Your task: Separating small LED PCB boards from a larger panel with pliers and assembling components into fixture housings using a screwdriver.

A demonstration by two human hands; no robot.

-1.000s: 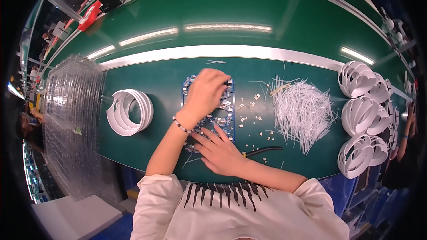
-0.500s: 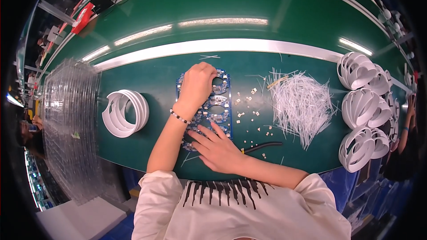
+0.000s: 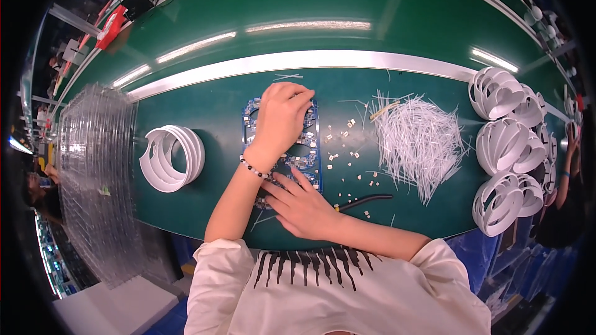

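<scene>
A blue circuit board panel (image 3: pixel 304 161) with round cut-outs and small white parts lies in front of me on the green bench. My left hand (image 3: pixel 280 115), with a beaded bracelet at the wrist, is over its far half. The thumb and fingers come together by the far right corner; whatever is between them is too small to make out. My right hand (image 3: pixel 302 208) rests on the near end, fingers spread and nothing held. Small cream connector-like pieces (image 3: pixel 351 123) are scattered right of the panel.
Right of the panel are a heap of thin white strips (image 3: pixel 422 149) and a black curved tool (image 3: pixel 367 198). White ring-shaped parts (image 3: pixel 503 149) stand at the far right, others (image 3: pixel 174 158) at the left. Clear plastic trays (image 3: pixel 99 174) are stacked at the left edge.
My left hand has shifted a little to the right along the panel's far end, its fingertips now at the far right corner. My right hand stays in place.
</scene>
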